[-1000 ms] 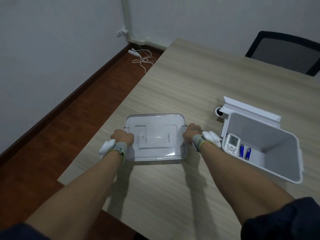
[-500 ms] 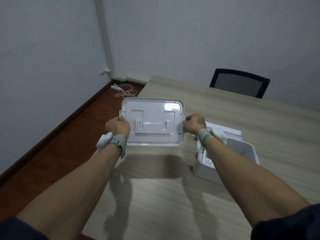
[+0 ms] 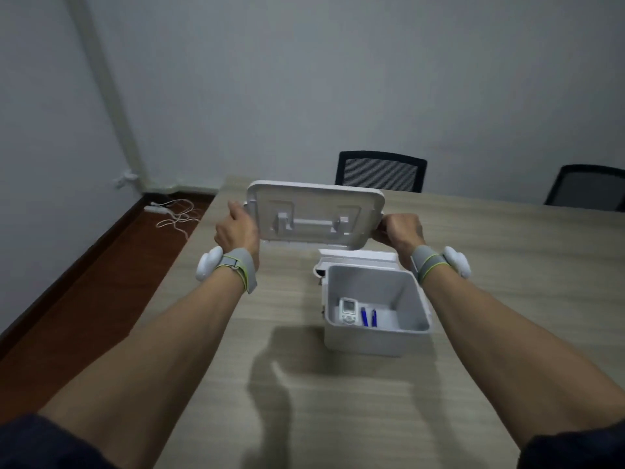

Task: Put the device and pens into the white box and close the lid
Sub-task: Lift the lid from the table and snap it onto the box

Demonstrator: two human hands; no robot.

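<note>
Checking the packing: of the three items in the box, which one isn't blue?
The device, white with a small screen and buttons, lying left of the two blue pens on the floor of the box.

One box [image 3: 368,343], one lid [image 3: 314,214], one device [image 3: 348,310], two pens [image 3: 364,316], two chairs [image 3: 380,170].

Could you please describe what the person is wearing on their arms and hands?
Both hands are bare, without gloves. The left hand and right hand each have a grey wrist strap edged in yellow-green, carrying a rounded white pod on the outer side. Forearms are bare; dark sleeves sit pushed up at the elbows.
</note>
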